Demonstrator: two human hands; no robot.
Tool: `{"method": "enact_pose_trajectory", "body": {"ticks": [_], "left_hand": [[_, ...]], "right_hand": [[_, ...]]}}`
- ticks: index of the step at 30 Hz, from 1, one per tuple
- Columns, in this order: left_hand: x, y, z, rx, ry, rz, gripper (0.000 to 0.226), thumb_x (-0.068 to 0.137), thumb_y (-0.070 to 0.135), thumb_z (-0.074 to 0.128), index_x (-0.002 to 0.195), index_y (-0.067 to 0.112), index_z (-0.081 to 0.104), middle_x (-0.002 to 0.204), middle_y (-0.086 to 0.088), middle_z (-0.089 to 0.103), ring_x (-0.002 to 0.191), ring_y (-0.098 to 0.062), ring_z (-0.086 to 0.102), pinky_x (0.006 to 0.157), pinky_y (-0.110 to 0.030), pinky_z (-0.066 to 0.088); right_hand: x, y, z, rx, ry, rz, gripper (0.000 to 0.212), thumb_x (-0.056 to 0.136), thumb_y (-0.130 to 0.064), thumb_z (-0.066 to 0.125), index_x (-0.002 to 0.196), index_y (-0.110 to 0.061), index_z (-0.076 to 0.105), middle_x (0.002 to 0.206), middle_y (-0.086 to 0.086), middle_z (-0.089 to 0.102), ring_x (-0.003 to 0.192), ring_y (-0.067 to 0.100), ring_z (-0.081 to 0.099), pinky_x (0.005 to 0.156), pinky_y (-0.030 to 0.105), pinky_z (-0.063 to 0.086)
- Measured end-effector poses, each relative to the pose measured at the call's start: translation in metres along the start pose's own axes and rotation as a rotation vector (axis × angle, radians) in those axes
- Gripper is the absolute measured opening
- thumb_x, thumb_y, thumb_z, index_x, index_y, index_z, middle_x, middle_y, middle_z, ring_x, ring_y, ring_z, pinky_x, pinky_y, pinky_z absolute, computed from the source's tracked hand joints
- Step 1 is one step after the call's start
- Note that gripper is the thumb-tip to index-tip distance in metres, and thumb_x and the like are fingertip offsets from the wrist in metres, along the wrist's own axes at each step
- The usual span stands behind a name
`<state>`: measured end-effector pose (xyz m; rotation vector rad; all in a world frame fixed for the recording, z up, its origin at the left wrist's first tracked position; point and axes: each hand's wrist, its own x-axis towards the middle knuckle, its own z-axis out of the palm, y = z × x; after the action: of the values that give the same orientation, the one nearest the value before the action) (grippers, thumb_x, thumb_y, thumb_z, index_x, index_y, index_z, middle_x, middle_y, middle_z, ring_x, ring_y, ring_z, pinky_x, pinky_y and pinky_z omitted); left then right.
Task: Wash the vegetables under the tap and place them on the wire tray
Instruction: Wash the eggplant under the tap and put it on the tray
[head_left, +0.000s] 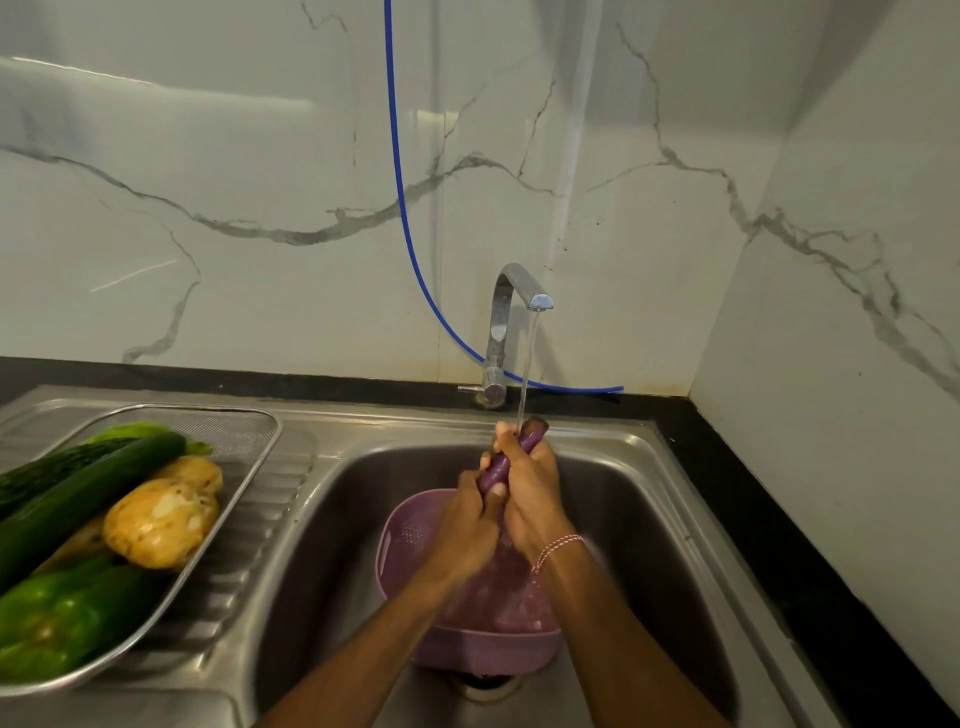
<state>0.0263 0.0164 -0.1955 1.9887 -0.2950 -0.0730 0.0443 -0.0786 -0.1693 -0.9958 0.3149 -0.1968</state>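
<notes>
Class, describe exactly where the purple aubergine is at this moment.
Head view, just right of centre: the left hand and right hand grip the aubergine under the tap stream, above the purple colander in the sink.

A purple vegetable (533, 432), perhaps aubergine, tilts under the running tap (505, 312); other vegetables (161, 522) fill the wire tray (254, 423).

both forearms are bare as far as the view shows, and so are the left hand (467, 525) and right hand (530, 483). the right wrist wears a thin twisted cord bracelet of red and white thread (558, 545) (one slim loop).
</notes>
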Motion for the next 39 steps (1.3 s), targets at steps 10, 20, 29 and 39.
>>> {"method": "enact_pose_trajectory", "body": {"ticks": [10, 20, 29, 39], "left_hand": [[-0.004, 0.015, -0.023, -0.734, -0.238, -0.403, 0.063, 0.110, 0.052, 0.024, 0.077, 0.014, 0.061, 0.056, -0.001, 0.047, 0.046, -0.011, 0.045, 0.044, -0.021, 0.040], [0.001, 0.003, -0.010, -0.211, 0.026, -0.139, 0.062, 0.112, 0.041, 0.026, 0.087, 0.005, 0.071, 0.073, -0.015, 0.076, 0.064, -0.028, 0.072, 0.063, -0.037, 0.059], [-0.002, 0.003, -0.023, 0.133, -0.039, -0.104, 0.030, 0.078, 0.051, 0.070, 0.075, 0.023, 0.076, 0.070, 0.008, 0.075, 0.071, -0.012, 0.072, 0.078, -0.040, 0.061], [0.014, -0.015, -0.041, 0.444, 0.382, 0.097, 0.051, 0.080, 0.037, 0.084, 0.113, 0.027, 0.047, 0.116, 0.002, 0.056, 0.104, -0.018, 0.058, 0.082, -0.030, 0.048]], "right_hand": [[-0.007, -0.002, 0.001, 0.065, -0.125, 0.043, 0.020, 0.099, -0.017, 0.070, 0.111, -0.005, 0.060, 0.082, 0.012, 0.068, 0.069, 0.020, 0.070, 0.064, 0.034, 0.063], [0.001, 0.000, 0.004, -0.036, -0.004, 0.020, 0.035, 0.106, -0.015, 0.060, 0.139, -0.024, 0.051, 0.090, 0.010, 0.068, 0.074, 0.018, 0.072, 0.065, 0.036, 0.063], [0.008, -0.003, -0.007, -0.277, 0.010, -0.013, 0.029, 0.110, -0.041, 0.048, 0.133, -0.024, 0.053, 0.085, 0.006, 0.065, 0.047, 0.007, 0.044, 0.041, 0.019, 0.038], [0.009, 0.000, -0.015, -0.511, 0.033, -0.144, 0.026, 0.100, -0.013, 0.069, 0.123, -0.020, 0.062, 0.100, 0.012, 0.074, 0.068, 0.011, 0.068, 0.062, 0.021, 0.059]]}}
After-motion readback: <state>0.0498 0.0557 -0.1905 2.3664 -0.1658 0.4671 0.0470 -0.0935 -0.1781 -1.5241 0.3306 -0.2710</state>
